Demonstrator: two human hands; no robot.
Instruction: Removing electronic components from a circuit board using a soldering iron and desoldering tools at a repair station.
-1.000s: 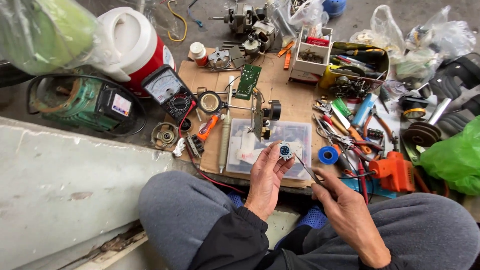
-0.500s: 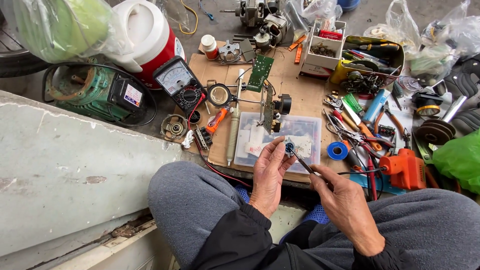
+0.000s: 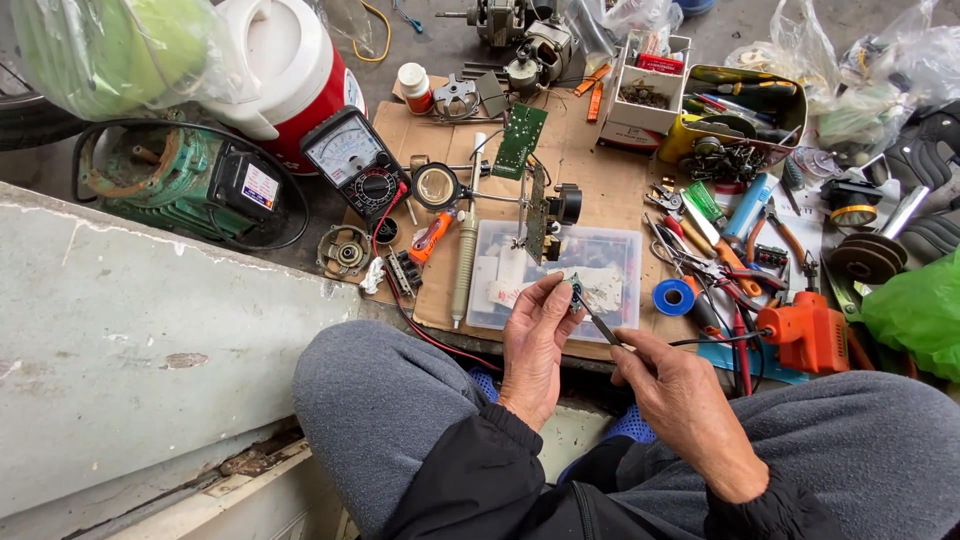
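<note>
Just beyond the fingers [image 3: 560,295] a clear plastic box [image 3: 610,262] is lying, a clamp stand [image 3: 535,215] rising behind it; right of them a blue tape roll [image 3: 673,297] and crowded pliers [image 3: 700,262] are blocking passage, while bare cardboard [image 3: 585,165] is staying open farther ahead
</note>
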